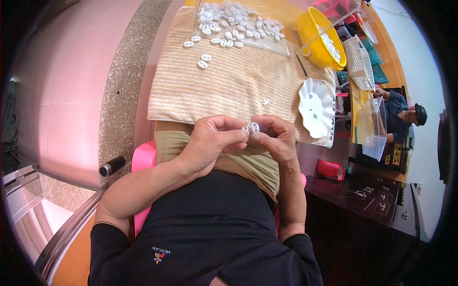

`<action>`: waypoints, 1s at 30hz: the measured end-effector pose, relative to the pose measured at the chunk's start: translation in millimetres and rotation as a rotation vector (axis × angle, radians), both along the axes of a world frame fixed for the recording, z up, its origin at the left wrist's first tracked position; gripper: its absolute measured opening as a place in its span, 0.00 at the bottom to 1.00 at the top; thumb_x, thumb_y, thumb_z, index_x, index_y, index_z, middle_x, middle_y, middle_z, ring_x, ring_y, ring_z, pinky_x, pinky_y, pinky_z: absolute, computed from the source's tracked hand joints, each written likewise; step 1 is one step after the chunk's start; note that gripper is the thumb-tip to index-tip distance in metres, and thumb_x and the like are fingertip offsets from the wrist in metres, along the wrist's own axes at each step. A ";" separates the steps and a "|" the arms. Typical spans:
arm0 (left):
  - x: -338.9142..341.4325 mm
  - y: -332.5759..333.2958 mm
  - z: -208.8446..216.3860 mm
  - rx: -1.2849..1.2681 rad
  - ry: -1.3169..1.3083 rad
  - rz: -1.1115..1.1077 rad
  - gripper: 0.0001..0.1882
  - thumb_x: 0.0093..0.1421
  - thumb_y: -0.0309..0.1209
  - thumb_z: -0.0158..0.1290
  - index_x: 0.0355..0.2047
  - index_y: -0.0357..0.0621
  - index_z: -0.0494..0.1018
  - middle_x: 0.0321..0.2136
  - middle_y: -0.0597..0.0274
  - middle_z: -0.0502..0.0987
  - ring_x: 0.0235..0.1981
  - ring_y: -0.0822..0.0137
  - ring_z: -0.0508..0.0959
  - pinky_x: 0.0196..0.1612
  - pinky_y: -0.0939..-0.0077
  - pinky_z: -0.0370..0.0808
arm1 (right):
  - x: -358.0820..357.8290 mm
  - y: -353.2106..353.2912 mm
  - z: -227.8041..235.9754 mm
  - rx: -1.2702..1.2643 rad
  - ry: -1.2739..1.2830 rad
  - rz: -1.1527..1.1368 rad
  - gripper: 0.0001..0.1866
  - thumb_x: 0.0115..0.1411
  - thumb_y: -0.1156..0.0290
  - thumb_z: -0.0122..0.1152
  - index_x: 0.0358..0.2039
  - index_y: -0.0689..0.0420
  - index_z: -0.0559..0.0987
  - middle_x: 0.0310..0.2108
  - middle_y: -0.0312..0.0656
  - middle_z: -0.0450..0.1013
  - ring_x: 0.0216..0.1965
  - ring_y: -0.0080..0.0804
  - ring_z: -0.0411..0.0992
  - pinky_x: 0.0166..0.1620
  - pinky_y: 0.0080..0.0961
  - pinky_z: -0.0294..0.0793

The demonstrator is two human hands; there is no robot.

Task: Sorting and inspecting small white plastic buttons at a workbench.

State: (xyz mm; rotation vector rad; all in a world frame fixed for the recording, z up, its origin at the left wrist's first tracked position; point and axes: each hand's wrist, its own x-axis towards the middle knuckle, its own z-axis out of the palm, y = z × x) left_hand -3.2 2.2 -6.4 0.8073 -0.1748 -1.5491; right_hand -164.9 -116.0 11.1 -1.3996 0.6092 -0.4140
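Over my lap, just off the towel's near edge, my two hands meet. My left hand pinches a small white plastic piece between thumb and forefinger, its shape mostly covered. A white oval plastic piece with holes is gripped by the fingertips of my right hand, right beside the other piece. On the striped towel ahead lies a single small white piece. Farther off are two white oval pieces and a big heap of similar ones on a clear sheet.
To the right stands a white wavy-edged dish with a few small dark bits. Beyond it are a thin dark stick, a yellow basin holding white pieces and a white perforated basket. Another person sits at the far right.
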 end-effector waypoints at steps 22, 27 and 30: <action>-2.1 1.1 -3.4 0.020 -0.003 -0.017 0.10 0.57 0.23 0.58 0.39 0.36 0.74 0.35 0.58 0.79 0.32 0.72 0.79 0.36 0.79 0.80 | -0.4 4.2 0.2 -0.026 0.026 0.026 0.16 0.51 0.82 0.68 0.42 0.66 0.78 0.37 0.40 0.77 0.38 0.22 0.75 0.42 0.19 0.74; -3.4 0.1 -3.0 0.014 -0.010 -0.033 0.09 0.56 0.23 0.59 0.37 0.36 0.74 0.35 0.58 0.79 0.33 0.71 0.79 0.36 0.79 0.80 | -5.5 2.0 -4.3 -0.058 -0.016 0.048 0.15 0.53 0.80 0.67 0.43 0.65 0.78 0.37 0.37 0.77 0.38 0.20 0.75 0.41 0.17 0.75; -1.2 -1.9 -2.9 0.021 0.007 -0.038 0.09 0.56 0.23 0.59 0.37 0.36 0.74 0.34 0.59 0.79 0.32 0.71 0.79 0.36 0.79 0.80 | -4.4 0.6 -5.9 -0.065 -0.015 0.045 0.16 0.53 0.80 0.67 0.43 0.65 0.78 0.37 0.38 0.77 0.38 0.21 0.75 0.41 0.17 0.75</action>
